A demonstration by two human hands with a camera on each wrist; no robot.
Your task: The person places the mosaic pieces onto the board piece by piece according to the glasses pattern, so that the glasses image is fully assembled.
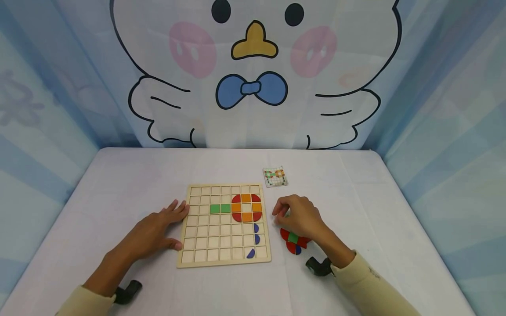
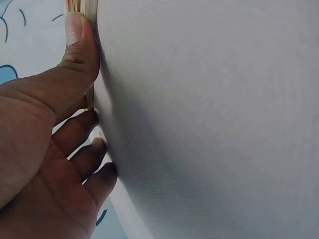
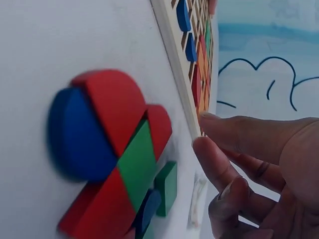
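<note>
A wooden grid board (image 1: 205, 253) lies flat on the table. It bears green squares (image 1: 220, 208), a ring of orange squares with red quarter-round corners (image 1: 256, 217), and several blue pieces (image 1: 251, 253) down its right side. My left hand (image 1: 156, 231) rests at the board's left edge, thumb and fingers spread along it. My right hand (image 1: 300, 216) hovers off the board's right edge, fingers bent, thumb and fingertip close together with nothing seen between them. Below it lies a pile of loose red pieces (image 3: 112, 107), green pieces (image 3: 138, 164) and blue pieces (image 3: 79, 134).
A small pattern card (image 1: 275, 177) with a coloured grid lies behind the board's right corner. White cloth covers the table (image 1: 221, 294). A curtain (image 1: 253, 123) with a cartoon bird rises along the far edge.
</note>
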